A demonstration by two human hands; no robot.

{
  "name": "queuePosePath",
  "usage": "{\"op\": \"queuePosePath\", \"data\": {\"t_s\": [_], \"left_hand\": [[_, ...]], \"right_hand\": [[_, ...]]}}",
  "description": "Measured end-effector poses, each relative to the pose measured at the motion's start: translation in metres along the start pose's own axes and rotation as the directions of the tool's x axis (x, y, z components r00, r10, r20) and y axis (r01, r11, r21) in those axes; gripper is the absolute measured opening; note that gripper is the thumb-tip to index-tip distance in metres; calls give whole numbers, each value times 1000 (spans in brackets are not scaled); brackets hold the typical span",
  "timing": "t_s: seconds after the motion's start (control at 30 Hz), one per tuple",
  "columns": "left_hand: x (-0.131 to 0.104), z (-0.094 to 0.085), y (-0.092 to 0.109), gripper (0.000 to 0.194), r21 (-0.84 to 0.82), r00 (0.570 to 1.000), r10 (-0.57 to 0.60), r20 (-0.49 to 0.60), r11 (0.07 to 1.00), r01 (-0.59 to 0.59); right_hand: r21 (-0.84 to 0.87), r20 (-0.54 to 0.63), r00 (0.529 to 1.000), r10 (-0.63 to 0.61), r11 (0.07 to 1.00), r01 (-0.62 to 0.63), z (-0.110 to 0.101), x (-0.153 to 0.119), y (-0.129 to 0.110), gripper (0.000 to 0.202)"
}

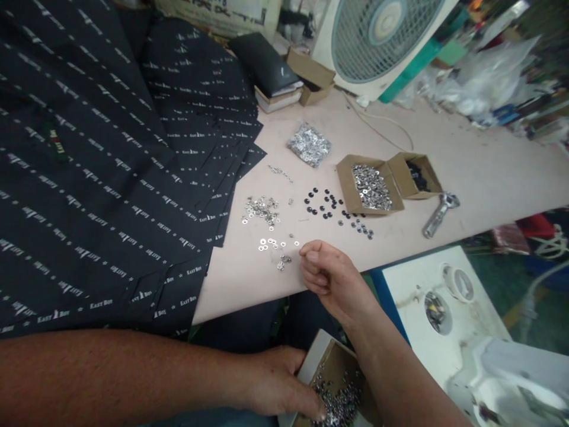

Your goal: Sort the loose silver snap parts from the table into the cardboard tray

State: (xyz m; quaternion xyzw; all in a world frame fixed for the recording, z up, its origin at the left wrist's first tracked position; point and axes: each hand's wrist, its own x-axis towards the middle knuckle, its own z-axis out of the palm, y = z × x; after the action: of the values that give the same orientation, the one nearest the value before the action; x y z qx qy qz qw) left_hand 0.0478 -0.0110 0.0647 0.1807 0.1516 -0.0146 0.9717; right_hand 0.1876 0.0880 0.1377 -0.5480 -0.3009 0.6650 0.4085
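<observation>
Left grip (278,385) clasps box (312,351); right grip (326,273) curls closed at table (240,281) edge, contents unclear.

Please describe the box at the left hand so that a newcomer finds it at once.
Below the near edge of the pale table, find the left hand. It holds an open box of small metal parts. Unlike the brown boxes on the table, this one is held and whitish outside.
</observation>
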Motion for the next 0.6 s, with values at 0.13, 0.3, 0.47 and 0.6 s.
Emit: {"op": "queuePosePath", "data": {"t_s": [0.13,0.3,0.47,0.6], "left_hand": [[0,2,1,66,-14,1000,2,-5,1000,-2],[2,1,-2,65,-6,998,-32,-52,999,32],[2,-2,-6,64,15,999,-5,-51,1000,6],[1,-2,-5,65,44,999,4,-44,999,-3]], "right_hand": [[-609,-38,983,-178,784,119,3,-6,-2,12],[-878,2,967,-256,462,124,5,-9,4,7],[-922,12,961,-277,368,118,9,-4,12,9],[-919,42,955,-294,365,153,10,-2,13,9]]}}
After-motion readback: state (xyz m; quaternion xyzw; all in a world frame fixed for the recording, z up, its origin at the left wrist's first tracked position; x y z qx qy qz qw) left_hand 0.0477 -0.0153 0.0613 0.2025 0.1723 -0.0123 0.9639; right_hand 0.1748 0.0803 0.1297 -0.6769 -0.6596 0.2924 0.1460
